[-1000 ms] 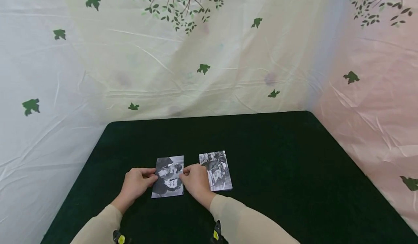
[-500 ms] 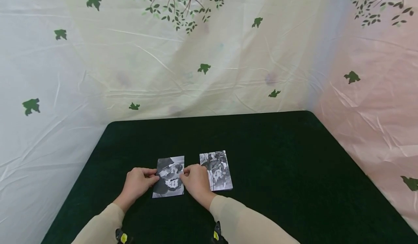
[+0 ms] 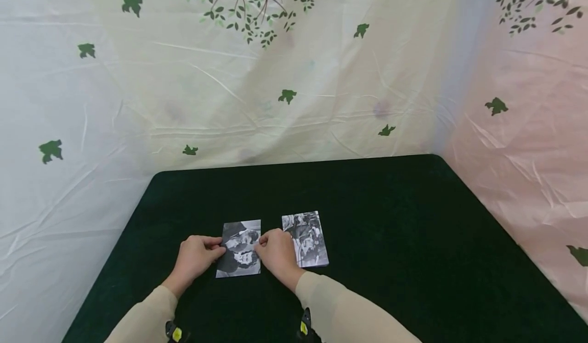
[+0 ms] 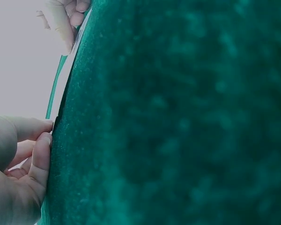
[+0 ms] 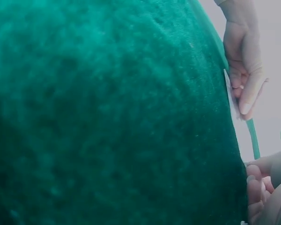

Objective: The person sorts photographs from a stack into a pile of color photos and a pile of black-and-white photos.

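A black-and-white photo print (image 3: 241, 261) lies on the dark green table in the head view. My left hand (image 3: 195, 259) pinches its left edge between thumb and fingers. At the opposite edge, my right hand (image 3: 277, 253) pinches the print with thumb and index finger. Seen edge-on in the left wrist view, the print (image 4: 63, 89) is a thin pale strip between the two hands. The right wrist view shows the same strip of print (image 5: 241, 133), low over the cloth. Just right of it lies a stack of similar prints (image 3: 309, 238), its left edge partly hidden by my right hand.
The green cloth-covered table (image 3: 413, 241) stretches back to a pale fabric wall (image 3: 220, 113) printed with leaves and branches. Pinkish fabric (image 3: 528, 154) hangs along the right side. Cream sleeves (image 3: 349, 307) cover both forearms, with a dark strapped device (image 3: 174, 332) at the left wrist.
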`<state>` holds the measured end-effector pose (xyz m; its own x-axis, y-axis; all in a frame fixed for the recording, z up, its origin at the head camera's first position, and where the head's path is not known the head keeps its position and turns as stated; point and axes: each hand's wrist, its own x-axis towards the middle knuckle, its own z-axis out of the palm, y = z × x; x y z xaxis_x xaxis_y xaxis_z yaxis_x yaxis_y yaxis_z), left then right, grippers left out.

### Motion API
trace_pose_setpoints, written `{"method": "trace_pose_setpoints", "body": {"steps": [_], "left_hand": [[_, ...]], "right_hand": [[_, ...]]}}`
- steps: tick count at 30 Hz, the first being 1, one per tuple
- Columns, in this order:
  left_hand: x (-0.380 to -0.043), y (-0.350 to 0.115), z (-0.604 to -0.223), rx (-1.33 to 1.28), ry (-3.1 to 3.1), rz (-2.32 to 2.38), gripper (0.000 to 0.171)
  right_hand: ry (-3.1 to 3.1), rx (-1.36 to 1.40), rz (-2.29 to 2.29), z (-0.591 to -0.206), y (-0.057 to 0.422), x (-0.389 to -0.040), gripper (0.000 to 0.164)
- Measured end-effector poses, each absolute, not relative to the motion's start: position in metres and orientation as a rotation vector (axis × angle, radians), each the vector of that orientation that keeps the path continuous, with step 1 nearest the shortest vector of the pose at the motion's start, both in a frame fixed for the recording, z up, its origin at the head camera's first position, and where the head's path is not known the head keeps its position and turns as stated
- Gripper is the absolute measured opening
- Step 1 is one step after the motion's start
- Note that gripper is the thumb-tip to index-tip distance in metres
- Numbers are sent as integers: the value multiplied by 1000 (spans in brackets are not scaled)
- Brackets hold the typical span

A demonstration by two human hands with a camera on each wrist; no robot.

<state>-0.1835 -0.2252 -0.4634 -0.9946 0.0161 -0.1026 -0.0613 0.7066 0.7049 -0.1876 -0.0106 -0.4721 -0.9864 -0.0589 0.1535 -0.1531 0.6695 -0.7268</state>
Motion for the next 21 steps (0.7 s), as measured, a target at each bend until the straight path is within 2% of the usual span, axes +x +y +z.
{"method": "trace_pose_setpoints", "body": {"steps": [7,11,17,21], "left_hand": [[-182,-224,-461,-45,2848,1179,33],[-177,-219,-455,-61,2908,1251,32],[-177,-180,-436,-21,2915,1340,28],[-180,-144,-432,15,2874,1343,31]], "right_hand": [[-2724,160,1395,-452,3,-182,11],[-2700,83,1491,-432,36,-180,13],[-2633,-196,1565,-433,105,-194,14],[-2656,-324,1607,-443,131,-200,19]]}}
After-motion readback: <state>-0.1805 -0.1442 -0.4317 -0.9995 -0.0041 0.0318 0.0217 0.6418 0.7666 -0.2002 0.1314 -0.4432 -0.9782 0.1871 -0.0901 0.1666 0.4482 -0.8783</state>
